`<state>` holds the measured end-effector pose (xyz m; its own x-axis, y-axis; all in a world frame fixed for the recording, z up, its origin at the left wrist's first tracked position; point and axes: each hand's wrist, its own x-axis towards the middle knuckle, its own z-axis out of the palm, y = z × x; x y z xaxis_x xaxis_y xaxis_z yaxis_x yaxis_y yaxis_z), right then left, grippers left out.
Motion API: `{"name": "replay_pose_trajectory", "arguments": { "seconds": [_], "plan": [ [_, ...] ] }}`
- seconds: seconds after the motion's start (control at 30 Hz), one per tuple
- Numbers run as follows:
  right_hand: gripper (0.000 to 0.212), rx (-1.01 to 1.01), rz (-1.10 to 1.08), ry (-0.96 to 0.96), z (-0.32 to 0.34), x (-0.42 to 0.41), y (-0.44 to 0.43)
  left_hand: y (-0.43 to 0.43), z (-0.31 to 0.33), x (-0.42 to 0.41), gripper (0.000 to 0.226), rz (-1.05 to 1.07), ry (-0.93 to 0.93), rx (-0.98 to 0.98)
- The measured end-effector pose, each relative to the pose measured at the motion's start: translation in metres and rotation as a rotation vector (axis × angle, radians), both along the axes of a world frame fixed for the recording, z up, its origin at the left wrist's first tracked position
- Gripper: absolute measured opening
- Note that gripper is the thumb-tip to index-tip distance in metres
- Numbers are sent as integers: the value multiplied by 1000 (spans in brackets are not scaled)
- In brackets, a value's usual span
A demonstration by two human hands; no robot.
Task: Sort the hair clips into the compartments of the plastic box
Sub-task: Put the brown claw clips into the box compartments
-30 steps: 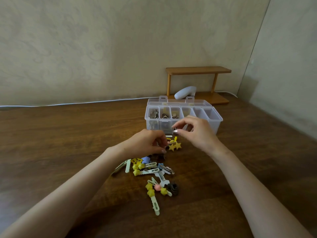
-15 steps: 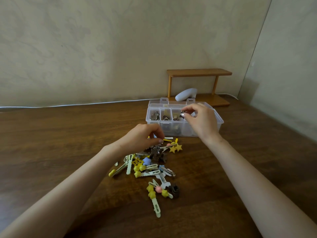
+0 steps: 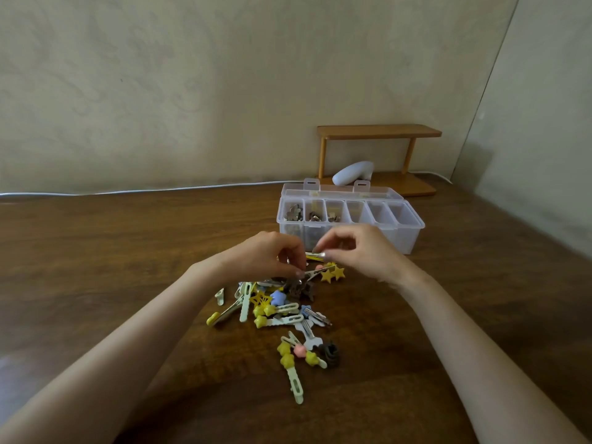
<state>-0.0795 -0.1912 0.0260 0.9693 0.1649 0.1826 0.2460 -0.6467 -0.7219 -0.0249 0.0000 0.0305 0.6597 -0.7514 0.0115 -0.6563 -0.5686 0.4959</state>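
Back from the plastic box (image 3: pixel 404 239), my right hand (image 3: pixel 362 251) curls near my left hand (image 3: pixel 266 257), which pinches a slim clip (image 3: pixel 315 271); whether the right holds anything I cannot tell.

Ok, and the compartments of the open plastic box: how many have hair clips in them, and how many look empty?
Compartments of the plastic box with hair clips in them: 3
Compartments that look empty: 3
Total: 6
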Motion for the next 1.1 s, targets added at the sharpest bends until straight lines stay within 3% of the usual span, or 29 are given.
{"name": "replay_pose_trajectory", "arguments": {
  "seconds": [0.1, 0.33, 0.5, 0.77, 1.1],
  "plan": [
    [10, -120, 99, 100, -3, 1, 6, 3, 3, 1, 9, -24, 30, 49],
    [26, -257, 146, 130, -7, 1, 10, 5, 2, 1, 24, -47, 49, 142],
    [20, -329, 131, 117, -10, 2, 11, 8, 4, 2, 23, -26, 49, 87],
    [13, -54, 6, 42, -6, 2, 9, 4, 4, 4, 31, 27, 52, -74],
    [12, 9, -36, 41, -10, 5, 8, 0, 0, 2, 21, 63, -115, -135]
  ]
}}
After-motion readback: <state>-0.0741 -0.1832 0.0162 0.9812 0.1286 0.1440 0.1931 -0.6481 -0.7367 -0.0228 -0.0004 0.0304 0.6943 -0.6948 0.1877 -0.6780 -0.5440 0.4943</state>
